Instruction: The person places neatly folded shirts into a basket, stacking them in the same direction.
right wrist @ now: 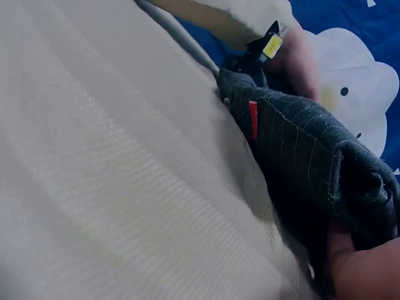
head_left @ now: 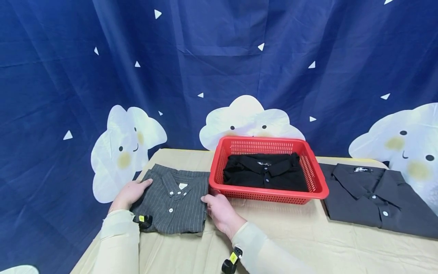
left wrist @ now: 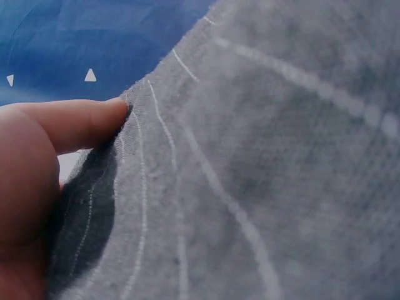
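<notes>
A folded dark grey pinstriped shirt [head_left: 174, 205] lies at the left of the table, its buttoned collar facing up. My left hand [head_left: 131, 193] grips its left side, the thumb lying on top of the cloth. In the left wrist view, the striped cloth [left wrist: 250, 156] fills most of the picture and hides most of the fingers. At the opposite edge my right hand [head_left: 221, 213] pinches the shirt, thumb above and fingers tucked beneath. The right wrist view shows the folded side of the striped shirt [right wrist: 294, 134], with a small red tag, lifted slightly at my right fingers.
A red plastic basket [head_left: 267, 196] stands just right of the striped shirt, holding a folded black shirt [head_left: 256, 173]. Farther right lies a folded charcoal shirt [head_left: 373, 201]. A beige cloth [head_left: 280, 228] covers the table, and a blue curtain [head_left: 219, 57] with clouds hangs behind it.
</notes>
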{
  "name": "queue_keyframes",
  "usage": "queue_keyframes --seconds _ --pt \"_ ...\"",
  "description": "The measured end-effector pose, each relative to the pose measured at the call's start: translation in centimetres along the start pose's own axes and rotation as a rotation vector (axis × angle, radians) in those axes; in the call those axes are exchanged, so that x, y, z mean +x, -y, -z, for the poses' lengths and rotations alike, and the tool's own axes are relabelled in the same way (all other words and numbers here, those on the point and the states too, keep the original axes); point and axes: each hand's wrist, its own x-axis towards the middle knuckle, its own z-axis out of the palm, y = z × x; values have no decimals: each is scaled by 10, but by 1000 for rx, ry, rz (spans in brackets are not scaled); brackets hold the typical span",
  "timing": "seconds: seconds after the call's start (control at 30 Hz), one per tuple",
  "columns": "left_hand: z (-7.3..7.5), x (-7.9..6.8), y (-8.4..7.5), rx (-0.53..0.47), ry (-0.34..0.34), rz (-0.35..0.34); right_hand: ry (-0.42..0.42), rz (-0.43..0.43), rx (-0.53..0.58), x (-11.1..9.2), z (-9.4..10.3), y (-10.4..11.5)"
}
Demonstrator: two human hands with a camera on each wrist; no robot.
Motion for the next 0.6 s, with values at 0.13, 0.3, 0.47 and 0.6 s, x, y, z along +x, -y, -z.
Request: queue_keyframes --seconds 0.13,0.3,0.47,0.6 --pt "-1 1 2 -11 2 -18 13 17 -56 2 -4 -2" --pt "1 1 -1 5 2 -75 65 -2 -74 3 -10 -2" --pt "5 -2 -7 -6 -24 -127 124 8 -108 2 -12 -3" --pt "10 -8 -13 -24 -37 -135 167 45 -157 1 -14 -1"
